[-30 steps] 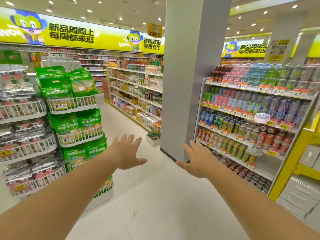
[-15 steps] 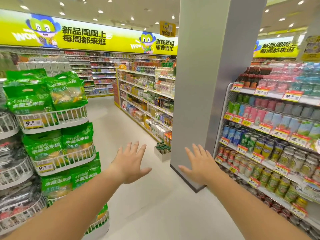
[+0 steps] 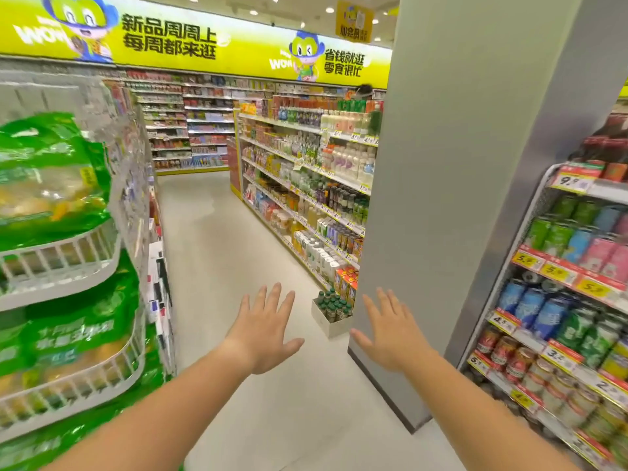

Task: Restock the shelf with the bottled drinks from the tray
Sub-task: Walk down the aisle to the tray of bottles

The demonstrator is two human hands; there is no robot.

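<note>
A white tray (image 3: 324,320) holding several dark green-capped bottles (image 3: 332,302) stands on the floor at the foot of the drinks shelf (image 3: 306,212), just left of the grey pillar. My left hand (image 3: 265,331) and my right hand (image 3: 390,331) are stretched out in front of me, fingers spread, holding nothing. Both hover in the air, short of the tray, which shows between them.
A wide grey pillar (image 3: 458,164) rises on the right. Beside it stands a rack of cans and bottles (image 3: 560,300) with price tags. A round white rack with green snack bags (image 3: 61,232) stands close on my left. The pale aisle floor (image 3: 217,253) runs ahead.
The view has moved forward and turned left: the pillar, the aisle and the tray are nearer, and the can rack has slid to the right edge. Both hands stay spread and hold nothing.
</note>
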